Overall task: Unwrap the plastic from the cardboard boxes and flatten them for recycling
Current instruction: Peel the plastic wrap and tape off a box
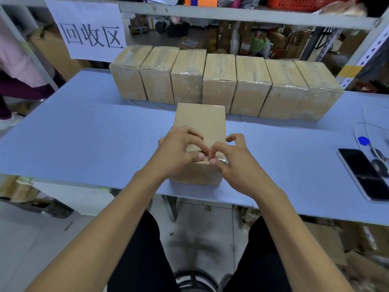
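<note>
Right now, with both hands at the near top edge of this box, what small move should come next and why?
Probably pinch the film loose and pull it up off the edge. Both the left hand and right hand have fingertips curled at the near top edge of the wrapped box, where the shiny plastic wrap wrinkles. No film looks lifted yet, and seven more wrapped boxes wait behind.

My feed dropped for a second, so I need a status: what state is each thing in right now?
Near box: upright, closed, still wrapped.
Left hand: pinching plastic at its near top edge.
Right hand: pinching there too.
Row of boxes: seven, upright, wrapped.
Phone: flat, screen dark.
</note>
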